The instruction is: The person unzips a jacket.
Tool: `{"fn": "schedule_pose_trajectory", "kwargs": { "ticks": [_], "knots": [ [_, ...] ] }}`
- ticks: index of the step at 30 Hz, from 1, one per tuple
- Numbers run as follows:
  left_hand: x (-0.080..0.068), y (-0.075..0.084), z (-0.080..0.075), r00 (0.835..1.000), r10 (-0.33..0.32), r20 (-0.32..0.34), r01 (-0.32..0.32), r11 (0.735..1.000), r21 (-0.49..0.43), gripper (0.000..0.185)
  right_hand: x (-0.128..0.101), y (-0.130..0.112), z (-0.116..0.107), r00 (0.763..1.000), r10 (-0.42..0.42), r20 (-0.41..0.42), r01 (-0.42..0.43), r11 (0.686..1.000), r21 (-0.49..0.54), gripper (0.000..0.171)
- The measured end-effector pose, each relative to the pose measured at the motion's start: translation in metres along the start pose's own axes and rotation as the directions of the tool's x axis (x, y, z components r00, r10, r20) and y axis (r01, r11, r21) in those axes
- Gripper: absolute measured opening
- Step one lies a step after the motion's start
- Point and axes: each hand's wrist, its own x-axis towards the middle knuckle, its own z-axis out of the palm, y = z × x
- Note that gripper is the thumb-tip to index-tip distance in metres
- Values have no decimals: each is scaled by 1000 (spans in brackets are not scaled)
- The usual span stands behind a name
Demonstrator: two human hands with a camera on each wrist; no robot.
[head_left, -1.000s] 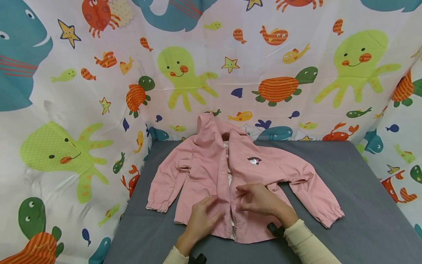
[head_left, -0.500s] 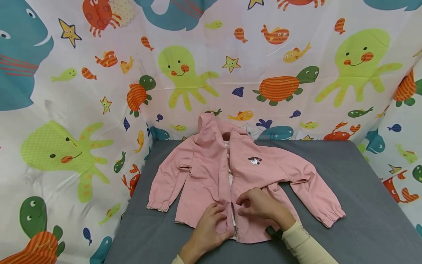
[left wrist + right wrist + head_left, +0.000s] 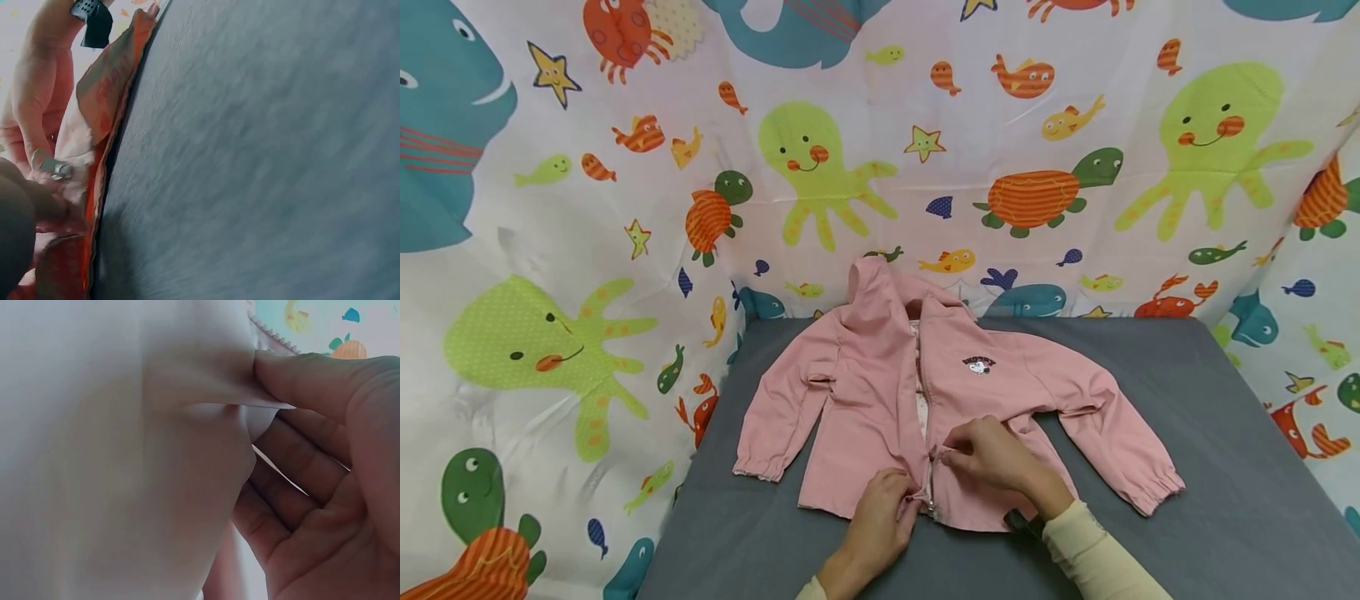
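A child's pink hooded jacket (image 3: 865, 408) lies front up, its sleeves spread and its front parted down the middle over a pale patterned lining. My left hand (image 3: 880, 518) pinches the front edge near the hem, beside the metal zipper slider (image 3: 53, 165). Higher up on the other front panel, my right hand (image 3: 996, 458) holds the zipper edge. In the right wrist view a fold of pink fabric (image 3: 206, 394) is caught between thumb and forefinger, with zipper teeth (image 3: 275, 334) showing above. A small cartoon patch (image 3: 979, 365) marks the chest.
The jacket is spread on a grey cloth-covered table (image 3: 1150, 367). A white curtain (image 3: 850, 75) printed with sea animals hangs behind and along both sides. Dark wrist straps (image 3: 1022, 523) sit at the cuffs of cream sleeves (image 3: 1105, 554).
My left hand has moved right to the zipper edge and now pinches it near the hem. The bottom hem is lifted slightly upward. My right hand has shifted slightly and grips the opposite edge.
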Motion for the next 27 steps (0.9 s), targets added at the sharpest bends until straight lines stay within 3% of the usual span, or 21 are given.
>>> {"fn": "schedule_pose_trajectory", "kwargs": {
  "ticks": [3, 7, 9, 13, 15, 18, 21, 27],
  "knots": [
    [3, -1, 2, 999, -21, -39, 21, 1000, -5, 19, 1, 1, -4, 1000, -6, -9, 6, 1000, 11, 12],
    [6, -5, 3, 1000, 2, -16, -2, 1000, 6, 21, 5, 6, -14, 999, 14, -31, -13, 1000, 23, 14],
    [5, -8, 2, 999, 36, 18, -36, 999, 23, 23, 9, 8, -22, 992, 59, -113, -59, 998, 7, 14],
    [8, -9, 1, 997, 56, 60, -59, 997, 42, 24, 16, 10, -43, 953, 139, -268, -151, 988, -23, 12],
    [10, -10, 1, 998, 37, 59, -39, 998, 43, 21, 19, 10, -49, 959, 145, -245, -155, 988, -23, 9],
    [16, -9, 0, 997, 24, 72, -28, 998, 52, 20, 20, 11, -51, 982, 141, -127, -145, 989, -16, 7],
    [20, -9, -2, 993, 32, 112, -37, 999, 38, 25, 19, 10, -49, 988, 146, -56, -146, 989, 6, 5],
    [31, -12, -10, 987, -17, 161, 25, 999, -45, 36, 17, 7, -51, 986, 154, -70, -152, 988, 31, 12]
  ]
}}
